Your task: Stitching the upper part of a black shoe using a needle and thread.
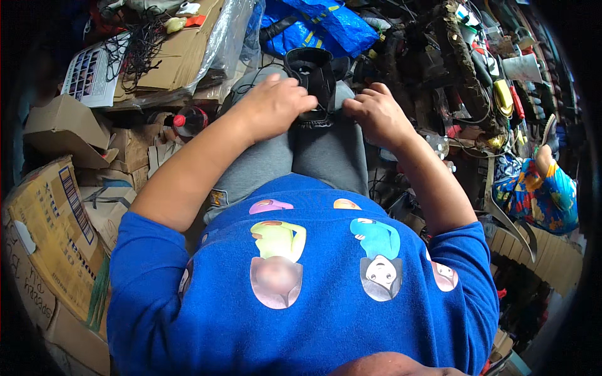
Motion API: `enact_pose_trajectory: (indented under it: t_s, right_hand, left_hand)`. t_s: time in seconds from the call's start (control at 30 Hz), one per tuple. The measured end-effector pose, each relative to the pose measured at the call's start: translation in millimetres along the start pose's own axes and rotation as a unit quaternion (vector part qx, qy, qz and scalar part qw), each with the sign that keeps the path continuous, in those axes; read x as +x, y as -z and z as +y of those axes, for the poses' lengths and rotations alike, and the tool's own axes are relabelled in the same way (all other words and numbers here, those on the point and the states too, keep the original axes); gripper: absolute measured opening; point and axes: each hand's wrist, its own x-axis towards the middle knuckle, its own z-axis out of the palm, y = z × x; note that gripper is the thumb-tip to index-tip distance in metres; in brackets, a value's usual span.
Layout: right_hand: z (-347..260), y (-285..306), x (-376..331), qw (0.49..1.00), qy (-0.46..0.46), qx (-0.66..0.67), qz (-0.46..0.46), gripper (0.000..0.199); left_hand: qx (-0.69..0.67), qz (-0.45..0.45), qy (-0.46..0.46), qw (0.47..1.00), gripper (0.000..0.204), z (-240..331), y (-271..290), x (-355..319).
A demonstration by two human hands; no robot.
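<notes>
Two bare hands grip one black boot (313, 78) at upper centre of the frame: the left hand (274, 103) clasps its near side, the right hand (375, 113) pinches its right edge. Resting on grey-trousered knees (326, 156), the boot's long axis runs up-frame, opening pointing away. One red-capped bottle (188, 120) lies left, beside cardboard boxes (53, 219).

Cluttered repair workshop, stacked cardboard boxes (50, 232), tangled wires (135, 50), hanging tools (501, 94), piled scrap parts (451, 62)
</notes>
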Motion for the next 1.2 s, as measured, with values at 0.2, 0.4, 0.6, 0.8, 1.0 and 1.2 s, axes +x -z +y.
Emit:
enact_pose_trajectory:
  t_s: [0.2,0.4,0.6,0.8,1.0,1.2]
  right_hand:
    - [53.7,-13.1,-76.4,0.901,-0.321,0.288,0.040,0.010]
    - [23.2,20.3,4.5,0.560,-0.064,0.789,0.243,0.026]
    - [7.8,37.4,-12.5,0.805,-0.126,0.577,-0.056,0.020]
    - [115.2,-12.5,-194.9,0.909,-0.388,0.129,-0.085,0.017]
    - [55.4,-10.9,-100.1,0.889,-0.354,0.292,0.012,0.019]
    - [27.4,-11.5,9.0,0.869,-0.175,0.457,0.072,0.017]
  left_hand:
    - [-0.116,0.063,0.175,0.976,0.008,-27.6,52.4,-63.7]
    - [-0.547,0.164,0.033,0.820,0.009,19.0,53.4,9.1]
    - [-0.596,0.058,0.218,0.771,0.018,6.9,38.1,-40.2]
    - [-0.356,0.488,0.335,0.722,0.018,-94.3,164.5,-209.0]
    - [-0.192,0.204,0.296,0.913,0.021,-22.0,77.5,-55.3]
    - [-0.236,0.027,0.064,0.969,0.029,-13.0,-2.6,42.8]
